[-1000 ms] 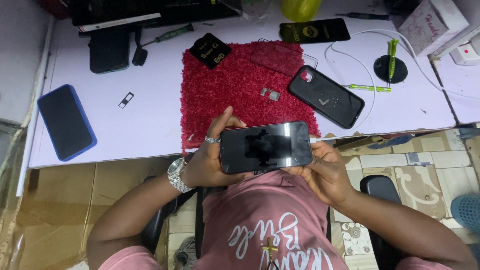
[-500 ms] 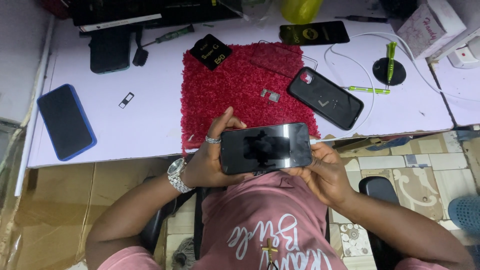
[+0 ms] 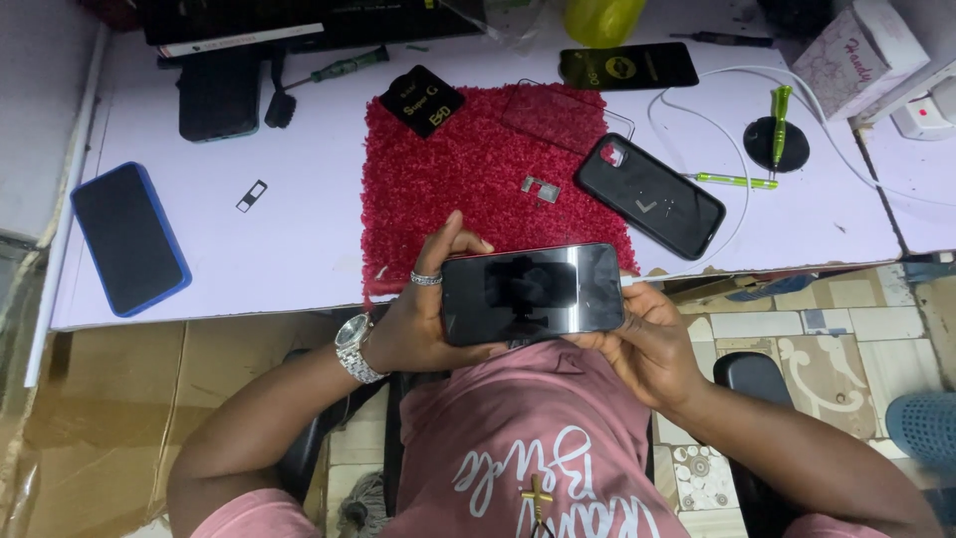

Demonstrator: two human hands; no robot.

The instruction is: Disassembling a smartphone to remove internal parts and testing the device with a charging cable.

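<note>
Unmoved, phone (image 3: pixel 533 294) lies between both hands' fingers (image 3: pixel 453 231).

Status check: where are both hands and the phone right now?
Left hand and right hand grip black phone by its ends, screen dark. Held above red mat edge. Nothing blocking.

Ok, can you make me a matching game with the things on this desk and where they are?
Things:
1. dark phone
2. blue-cased phone
3. black phone case
4. green screwdriver

Places:
A. at the right edge of the red mat
B. standing on a round black base
C. held between the left hand and the right hand
D. lying face up at the left end of the table

Pairs: 1-C, 2-D, 3-A, 4-B
</note>
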